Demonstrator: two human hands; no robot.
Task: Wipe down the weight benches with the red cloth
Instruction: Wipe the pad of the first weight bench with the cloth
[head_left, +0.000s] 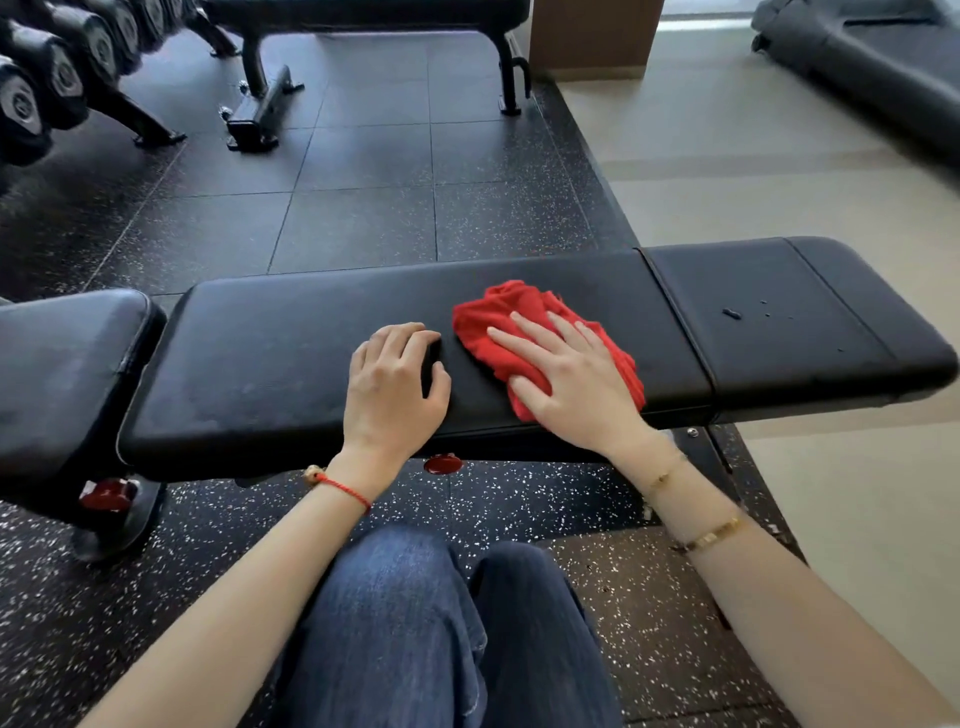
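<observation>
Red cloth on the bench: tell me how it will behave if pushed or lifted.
The red cloth looks soft and floppy, bunched in folds under the flat right hand. It will likely slide easily over the smooth bench pad. Lifted, it should droop and weigh little.

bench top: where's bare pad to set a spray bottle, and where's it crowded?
Bare: the long pad from its left end to the left hand, and the far strip behind both hands. The right end pad is mostly bare apart from small dark specks. Crowded: mid-bench, where the right hand presses the red cloth flat.
</observation>
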